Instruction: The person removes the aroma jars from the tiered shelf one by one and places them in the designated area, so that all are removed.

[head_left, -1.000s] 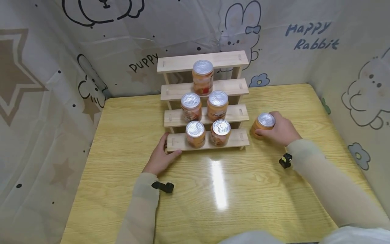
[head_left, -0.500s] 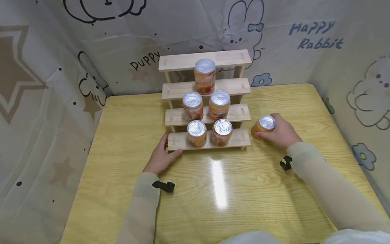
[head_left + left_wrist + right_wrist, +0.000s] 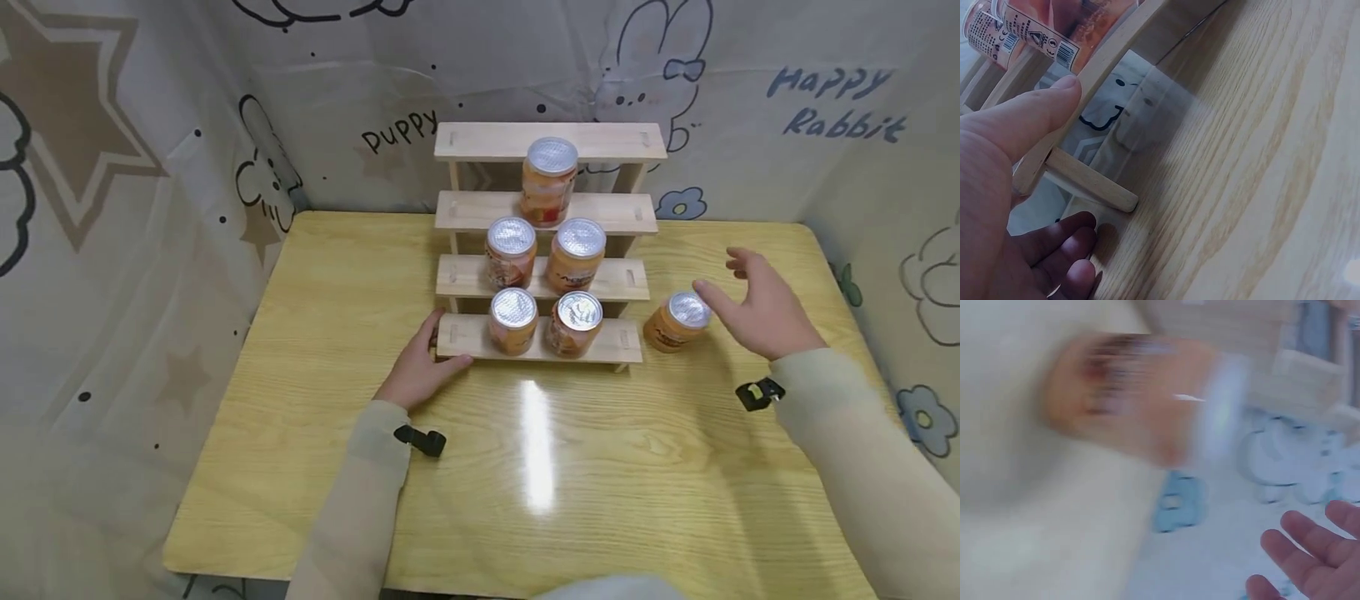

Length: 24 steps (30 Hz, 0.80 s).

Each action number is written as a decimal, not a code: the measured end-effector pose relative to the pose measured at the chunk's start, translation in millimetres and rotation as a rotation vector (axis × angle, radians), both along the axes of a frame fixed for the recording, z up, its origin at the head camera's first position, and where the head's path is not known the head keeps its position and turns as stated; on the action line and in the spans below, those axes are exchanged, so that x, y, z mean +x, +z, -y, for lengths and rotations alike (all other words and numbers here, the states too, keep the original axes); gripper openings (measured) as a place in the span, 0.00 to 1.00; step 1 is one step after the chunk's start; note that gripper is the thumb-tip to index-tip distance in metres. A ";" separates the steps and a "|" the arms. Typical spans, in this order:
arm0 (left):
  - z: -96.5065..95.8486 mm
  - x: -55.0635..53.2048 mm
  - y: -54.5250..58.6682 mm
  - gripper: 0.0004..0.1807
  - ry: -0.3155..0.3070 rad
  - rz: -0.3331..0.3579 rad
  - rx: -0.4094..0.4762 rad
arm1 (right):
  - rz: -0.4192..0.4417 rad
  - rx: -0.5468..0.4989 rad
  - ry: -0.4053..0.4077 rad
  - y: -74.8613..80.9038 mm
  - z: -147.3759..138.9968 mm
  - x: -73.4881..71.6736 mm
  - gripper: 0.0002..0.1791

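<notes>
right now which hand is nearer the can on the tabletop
Right. The right hand is beside the can; the left hand is at the opposite end of the tiered wooden stand.

I count six cans (image 3: 677, 323), one wooden rack (image 3: 463, 275) with four shelves (image 3: 487, 140), one table (image 3: 637, 467), one left hand (image 3: 418, 368), one right hand (image 3: 767, 315), two sleeves (image 3: 862, 442), two black clips (image 3: 429, 442).

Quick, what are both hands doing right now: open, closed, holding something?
Left hand: closed, holding the wooden four-tier rack at its lower left end.
Right hand: open, holding nothing, beside the can right of the rack.
</notes>
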State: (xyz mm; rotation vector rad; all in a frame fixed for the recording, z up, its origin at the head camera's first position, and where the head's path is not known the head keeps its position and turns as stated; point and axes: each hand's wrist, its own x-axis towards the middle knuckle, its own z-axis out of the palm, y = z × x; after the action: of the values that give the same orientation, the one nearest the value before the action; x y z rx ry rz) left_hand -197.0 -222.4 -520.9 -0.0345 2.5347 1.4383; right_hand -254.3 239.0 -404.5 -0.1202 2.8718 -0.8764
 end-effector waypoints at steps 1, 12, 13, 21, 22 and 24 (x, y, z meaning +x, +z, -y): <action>0.4 -0.3 0.7 0.58 0.001 0.001 0.000 | -0.028 0.000 0.001 10.1 4.4 -2.9 0.54; 1.4 0.9 3.5 0.57 0.018 0.013 -0.006 | -0.122 0.034 0.143 96.2 80.3 -43.5 0.52; 1.4 1.0 3.7 0.57 0.020 0.012 -0.005 | -0.128 0.039 0.161 99.9 86.8 -46.6 0.52; -2.2 3.0 4.4 0.57 0.027 0.015 0.002 | -0.112 0.024 0.243 109.9 120.8 -64.8 0.55; -2.7 3.2 4.1 0.56 0.030 0.013 -0.004 | -0.107 0.022 0.249 109.9 124.0 -66.6 0.56; -3.7 3.5 3.5 0.56 0.030 0.009 -0.011 | -0.100 0.015 0.255 109.5 130.5 -69.8 0.56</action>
State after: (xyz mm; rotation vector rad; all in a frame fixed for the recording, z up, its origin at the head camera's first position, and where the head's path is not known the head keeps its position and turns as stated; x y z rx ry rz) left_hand -193.5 -218.7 -517.4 -0.0811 2.5457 1.4326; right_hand -324.1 108.6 -295.0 -0.5300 2.8655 -0.8196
